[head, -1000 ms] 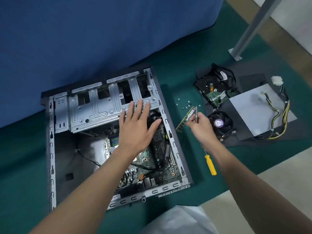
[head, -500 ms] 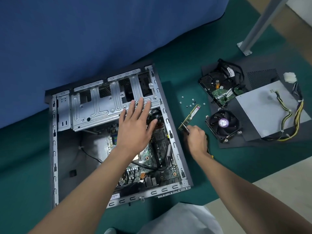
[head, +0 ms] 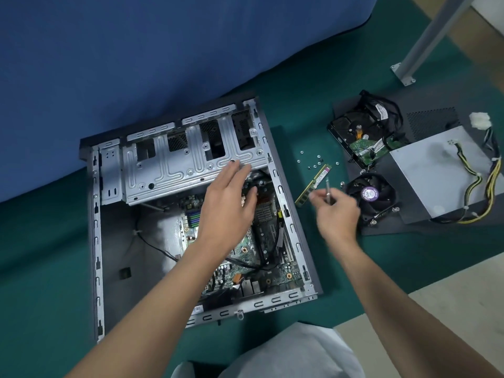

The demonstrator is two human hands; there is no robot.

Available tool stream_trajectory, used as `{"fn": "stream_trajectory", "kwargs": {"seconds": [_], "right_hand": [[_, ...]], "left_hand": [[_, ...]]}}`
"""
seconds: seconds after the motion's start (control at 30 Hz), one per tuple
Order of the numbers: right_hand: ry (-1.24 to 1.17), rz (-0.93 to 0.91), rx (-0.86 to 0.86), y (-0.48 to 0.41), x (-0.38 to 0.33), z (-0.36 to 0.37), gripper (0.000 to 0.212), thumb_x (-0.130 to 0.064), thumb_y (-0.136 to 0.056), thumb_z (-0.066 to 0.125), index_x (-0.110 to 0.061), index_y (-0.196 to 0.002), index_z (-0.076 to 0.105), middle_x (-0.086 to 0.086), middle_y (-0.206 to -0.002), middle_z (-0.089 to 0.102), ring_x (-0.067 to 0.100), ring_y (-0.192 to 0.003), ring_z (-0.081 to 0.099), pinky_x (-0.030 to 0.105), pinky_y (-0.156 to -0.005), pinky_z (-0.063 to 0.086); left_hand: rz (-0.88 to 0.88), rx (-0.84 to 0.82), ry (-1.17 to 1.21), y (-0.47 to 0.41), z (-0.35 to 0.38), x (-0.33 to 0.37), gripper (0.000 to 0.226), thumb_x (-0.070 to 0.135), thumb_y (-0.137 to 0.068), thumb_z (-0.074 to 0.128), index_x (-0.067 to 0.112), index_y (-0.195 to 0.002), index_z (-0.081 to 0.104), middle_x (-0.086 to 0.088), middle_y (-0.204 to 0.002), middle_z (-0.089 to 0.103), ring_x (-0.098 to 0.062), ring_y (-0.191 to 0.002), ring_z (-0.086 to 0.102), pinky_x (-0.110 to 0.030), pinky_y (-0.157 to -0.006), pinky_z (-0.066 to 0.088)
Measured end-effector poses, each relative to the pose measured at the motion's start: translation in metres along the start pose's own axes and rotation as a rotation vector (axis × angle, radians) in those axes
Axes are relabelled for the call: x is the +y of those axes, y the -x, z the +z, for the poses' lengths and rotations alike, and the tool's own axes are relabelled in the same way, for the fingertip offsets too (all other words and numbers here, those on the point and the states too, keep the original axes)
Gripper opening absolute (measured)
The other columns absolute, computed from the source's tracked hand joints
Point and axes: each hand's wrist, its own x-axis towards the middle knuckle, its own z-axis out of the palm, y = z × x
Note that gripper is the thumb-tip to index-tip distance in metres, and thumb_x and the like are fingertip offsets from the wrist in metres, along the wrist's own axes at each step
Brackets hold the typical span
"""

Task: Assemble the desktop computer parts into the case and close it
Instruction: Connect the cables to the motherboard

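Lying open, grey case (head: 96,241), motherboard (head: 272,271) exposed; left hand (head: 226,208) spread flat over it, right hand (head: 336,214) gripping screwdriver (head: 328,190).

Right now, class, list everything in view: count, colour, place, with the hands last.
computer case: one, grey-black, lid off, on green mat
drive cage: one, silver, in case top
motherboard: one, green, inside case
RAM stick: one, green, right of case
screws: several, silver, beside RAM stick
hard drive: one, black, on dark panel
cooler fan: one, black, purple label, beside hard drive
power supply: one, grey, far right
screwdriver: one, silver shaft, in right hand
left hand: one, flat over case
right hand: one, gripping screwdriver
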Motion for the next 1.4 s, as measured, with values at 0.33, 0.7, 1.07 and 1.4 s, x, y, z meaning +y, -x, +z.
{"fn": "stream_trajectory", "kwargs": {"seconds": [0.33,0.7,1.07,1.4], "right_hand": [[-0.833,0.067,-0.516,0.065,-0.084,-0.035,0.013,-0.009,-0.073,0.071,-0.006,-0.085,0.07,0.0,-0.055,0.05,0.008,-0.042,0.032,0.02,-0.041,0.026],[-0.559,-0.049,-0.257,0.101,-0.082,0.0,0.014,-0.008,-0.084,0.07,-0.02,-0.077,0.073,-0.004,-0.061,0.057,0.005,-0.045,0.041,0.016,-0.044,0.035],[-0.126,-0.318,-0.334,0.105,-0.068,-0.008,0.017,-0.016,-0.088,0.065,-0.03,-0.087,0.073,-0.013,-0.07,0.055,0.004,-0.053,0.047,0.018,-0.053,0.036],[-0.217,-0.148,-0.233,0.085,-0.057,-0.026,0.015,-0.014,-0.089,0.064,-0.025,-0.082,0.072,-0.011,-0.054,0.054,0.011,-0.048,0.036,0.027,-0.046,0.03]], "left_hand": [[-0.2,0.018,0.955,0.023,-0.015,0.047,0.012,0.009,-0.087,0.07,0.017,-0.094,0.075,0.003,-0.085,0.075,-0.013,-0.082,0.07,-0.023,-0.072,0.054],[-0.292,0.044,1.096,0.036,-0.025,0.026,0.022,0.005,-0.086,0.069,0.023,-0.08,0.079,0.0,-0.084,0.076,-0.017,-0.086,0.072,-0.021,-0.075,0.054],[-0.495,-0.013,1.214,0.042,-0.007,0.01,0.007,0.001,-0.08,0.073,0.004,-0.087,0.074,-0.011,-0.087,0.075,-0.028,-0.093,0.07,-0.028,-0.083,0.056],[-0.467,-0.913,0.702,0.055,0.042,-0.021,0.015,-0.009,-0.084,0.065,0.003,-0.081,0.073,0.002,-0.065,0.071,-0.004,-0.063,0.067,-0.013,-0.061,0.05]]}}
